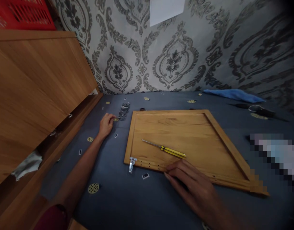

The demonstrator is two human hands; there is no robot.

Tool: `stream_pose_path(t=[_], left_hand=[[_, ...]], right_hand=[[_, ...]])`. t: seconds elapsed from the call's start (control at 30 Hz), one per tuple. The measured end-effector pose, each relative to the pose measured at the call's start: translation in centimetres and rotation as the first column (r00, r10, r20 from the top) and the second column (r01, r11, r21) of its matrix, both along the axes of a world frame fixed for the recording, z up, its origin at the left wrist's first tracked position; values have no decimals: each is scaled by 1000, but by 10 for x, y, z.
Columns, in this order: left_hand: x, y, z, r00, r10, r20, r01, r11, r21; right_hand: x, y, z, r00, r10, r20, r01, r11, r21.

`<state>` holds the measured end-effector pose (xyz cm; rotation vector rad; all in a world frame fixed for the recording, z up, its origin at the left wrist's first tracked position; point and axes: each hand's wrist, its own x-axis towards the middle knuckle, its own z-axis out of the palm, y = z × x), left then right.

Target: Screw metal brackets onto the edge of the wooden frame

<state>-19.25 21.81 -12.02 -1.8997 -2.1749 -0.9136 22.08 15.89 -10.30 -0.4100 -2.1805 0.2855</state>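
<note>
Wooden panel (170, 127), one, framed with a raised rim; lies flat at centre to right of the frame, on a blue-grey cloth surface (108, 179) printed with yellow motifs and small labels. Small dark holes along the near rim.

Metal hinge (131, 164), one, silver; at the panel's near left corner, its cup part jutting past the near edge. Whether it is fastened cannot be told.

Screwdriver (173, 151), one, yellow-and-black handle; lies on the panel, shaft pointing to the upper left.

Loose metal pieces (124, 111), a small cluster, silver; on the cloth surface, just beyond the panel's left side, upper centre of the frame.

Left hand (106, 124): left of centre, arm extended from the lower left, dark red sleeve (53, 217) near the elbow. Fingers narrow, tips at the near side of the cluster; whether a piece is gripped cannot be told.

Right hand (194, 183): lower right of centre. Fingers narrow, laid on the panel's near rim, thumb by its outer edge; whether they grip the rim cannot be told.

Surroundings: blue cloth (233, 94), upper right; dark tool (259, 110), kind unclear, below it; red basket (29, 16), upper left, atop wooden furniture (36, 95); patterned backdrop (142, 54), white sheet (166, 11) at top.
</note>
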Motion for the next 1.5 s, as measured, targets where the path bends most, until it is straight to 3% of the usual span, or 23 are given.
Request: stream_pose_path(t=[0.9, 1.5], left_hand=[[17, -3, 6, 992, 54, -116, -51, 998, 23], [20, -1, 7, 991, 3, -134, -5, 1000, -16]], right_hand=[[-2, 1, 5, 1000, -8, -26, 6, 999, -43], [0, 4, 0, 1000, -10, -11, 10, 1000, -27]])
